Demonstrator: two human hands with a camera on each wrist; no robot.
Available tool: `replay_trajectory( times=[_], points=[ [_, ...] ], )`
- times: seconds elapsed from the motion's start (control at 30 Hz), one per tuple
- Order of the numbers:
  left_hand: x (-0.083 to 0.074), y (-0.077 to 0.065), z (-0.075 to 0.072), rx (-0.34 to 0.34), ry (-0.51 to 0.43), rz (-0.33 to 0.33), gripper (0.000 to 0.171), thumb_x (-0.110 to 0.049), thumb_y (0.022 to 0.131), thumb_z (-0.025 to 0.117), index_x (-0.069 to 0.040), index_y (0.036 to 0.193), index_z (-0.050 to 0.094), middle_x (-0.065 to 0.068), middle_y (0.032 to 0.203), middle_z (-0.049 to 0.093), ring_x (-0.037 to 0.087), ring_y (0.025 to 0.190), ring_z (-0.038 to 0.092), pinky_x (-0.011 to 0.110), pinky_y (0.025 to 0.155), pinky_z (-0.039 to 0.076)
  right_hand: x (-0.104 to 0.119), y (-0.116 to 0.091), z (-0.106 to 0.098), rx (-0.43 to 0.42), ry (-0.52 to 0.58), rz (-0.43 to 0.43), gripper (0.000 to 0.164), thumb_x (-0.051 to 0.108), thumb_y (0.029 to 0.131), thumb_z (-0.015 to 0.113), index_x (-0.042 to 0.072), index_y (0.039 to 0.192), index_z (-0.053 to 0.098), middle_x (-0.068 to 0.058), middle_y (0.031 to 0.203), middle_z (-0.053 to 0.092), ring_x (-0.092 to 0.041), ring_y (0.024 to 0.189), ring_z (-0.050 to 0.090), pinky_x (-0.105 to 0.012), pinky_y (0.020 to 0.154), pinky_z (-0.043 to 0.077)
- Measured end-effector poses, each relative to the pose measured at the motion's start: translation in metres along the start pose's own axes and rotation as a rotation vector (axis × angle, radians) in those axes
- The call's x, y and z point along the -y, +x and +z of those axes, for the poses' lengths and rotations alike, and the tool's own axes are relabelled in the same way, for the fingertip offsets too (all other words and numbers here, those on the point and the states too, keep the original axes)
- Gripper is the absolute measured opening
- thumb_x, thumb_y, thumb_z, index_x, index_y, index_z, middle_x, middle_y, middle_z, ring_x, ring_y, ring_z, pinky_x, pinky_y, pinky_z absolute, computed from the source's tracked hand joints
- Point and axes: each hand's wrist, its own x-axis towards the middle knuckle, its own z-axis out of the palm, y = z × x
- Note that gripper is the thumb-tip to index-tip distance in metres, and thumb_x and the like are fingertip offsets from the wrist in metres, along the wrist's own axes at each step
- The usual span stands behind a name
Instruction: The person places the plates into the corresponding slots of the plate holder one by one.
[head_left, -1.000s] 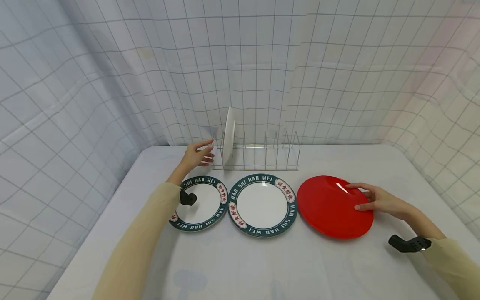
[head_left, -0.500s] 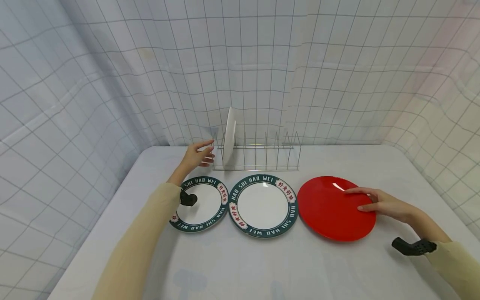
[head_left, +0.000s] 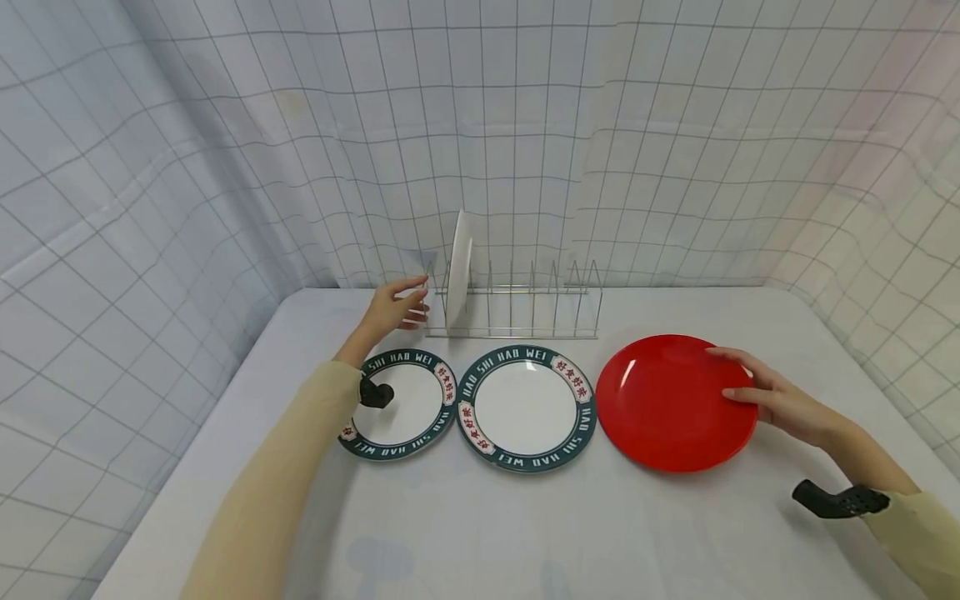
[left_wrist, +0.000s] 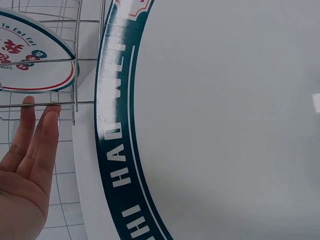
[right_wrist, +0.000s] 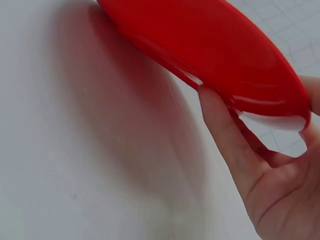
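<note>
Glossy red plate point(head_left: 675, 406), tilted, held at the rim, wire rack point(head_left: 511, 291) standing farther back

we see a shiny metal rack point(head_left: 512, 337); in front of it, smooth, glossy green-rimmed plates point(head_left: 525, 417); to its front right, a smooth, glossy red plate point(head_left: 667, 408); behind it, matt, creased checked cloth point(head_left: 517, 125).

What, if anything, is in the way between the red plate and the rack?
Nothing visible. The right hand holds the red plate, and the rack's right end looks unblocked. The middle plate lies flat, off to the left; the upright plate and left hand are toward the rack's left end.
</note>
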Motion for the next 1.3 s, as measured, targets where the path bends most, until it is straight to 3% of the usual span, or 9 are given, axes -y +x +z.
replay_trajectory(
  times=[0.23, 0.37, 0.53, 0.8, 1.03, 1.17, 1.3],
  points=[
    [0.016, 0.010, -0.003, -0.017, -0.020, -0.005, 0.046, -0.021, 0.102, 0.048, -0.008, 0.146, 0.041, 0.037, 0.117, 0.060, 0.048, 0.105, 0.062, 0.039, 0.077, 0.060, 0.014, 0.005, 0.011, -0.091, 0.073, -0.091, 0.048, 0.001, 0.103, 0.032, 0.025, 0.144, 0.033, 0.017, 0.133, 0.045, -0.006, 0.101, 0.063, -0.031, 0.075, 0.060],
    [0.030, 0.017, -0.003, -0.027, 0.006, 0.005, 0.047, -0.028, 0.102, 0.049, -0.014, 0.146, 0.042, 0.034, 0.117, 0.061, 0.044, 0.103, 0.065, 0.035, 0.075, 0.061, 0.021, 0.006, 0.017, -0.147, 0.053, -0.118, 0.047, 0.000, 0.102, 0.033, 0.025, 0.142, 0.036, 0.016, 0.130, 0.050, -0.007, 0.098, 0.064, -0.031, 0.072, 0.061],
    [0.035, 0.019, -0.002, -0.033, 0.018, 0.018, 0.047, -0.031, 0.101, 0.049, -0.016, 0.146, 0.043, 0.032, 0.117, 0.062, 0.041, 0.102, 0.066, 0.032, 0.073, 0.061, 0.031, 0.009, 0.022, -0.220, 0.036, -0.136, 0.044, 0.000, 0.102, 0.036, 0.024, 0.138, 0.040, 0.014, 0.125, 0.054, -0.007, 0.093, 0.066, -0.030, 0.069, 0.061],
    [0.029, 0.015, -0.003, -0.027, 0.000, 0.004, 0.047, -0.028, 0.102, 0.049, -0.015, 0.147, 0.042, 0.033, 0.118, 0.061, 0.043, 0.104, 0.065, 0.035, 0.076, 0.060, 0.050, 0.018, 0.027, -0.322, 0.032, -0.174, 0.041, 0.001, 0.101, 0.039, 0.023, 0.135, 0.043, 0.011, 0.121, 0.055, -0.006, 0.089, 0.066, -0.026, 0.066, 0.060],
    [0.003, 0.001, -0.001, -0.012, -0.023, -0.015, 0.046, -0.018, 0.102, 0.048, -0.005, 0.146, 0.040, 0.037, 0.118, 0.059, 0.050, 0.107, 0.061, 0.050, 0.086, 0.056, 0.071, 0.033, 0.035, -0.385, 0.073, -0.195, 0.037, 0.003, 0.101, 0.041, 0.024, 0.131, 0.046, 0.010, 0.119, 0.055, -0.006, 0.085, 0.068, -0.025, 0.065, 0.060],
    [-0.003, -0.003, 0.000, -0.012, -0.012, -0.017, 0.046, -0.017, 0.102, 0.047, -0.005, 0.146, 0.040, 0.037, 0.118, 0.059, 0.050, 0.107, 0.060, 0.049, 0.086, 0.056, 0.080, 0.042, 0.039, -0.396, 0.084, -0.211, 0.035, 0.004, 0.101, 0.042, 0.023, 0.131, 0.045, 0.008, 0.118, 0.056, -0.007, 0.083, 0.068, -0.023, 0.066, 0.060],
    [0.002, 0.001, 0.000, -0.016, -0.013, 0.000, 0.046, -0.018, 0.102, 0.048, -0.005, 0.145, 0.041, 0.036, 0.117, 0.060, 0.049, 0.105, 0.062, 0.043, 0.080, 0.059, 0.089, 0.054, 0.046, -0.415, 0.087, -0.222, 0.035, 0.005, 0.101, 0.044, 0.023, 0.131, 0.045, 0.008, 0.122, 0.053, -0.006, 0.086, 0.067, -0.023, 0.066, 0.059]
  ],
)
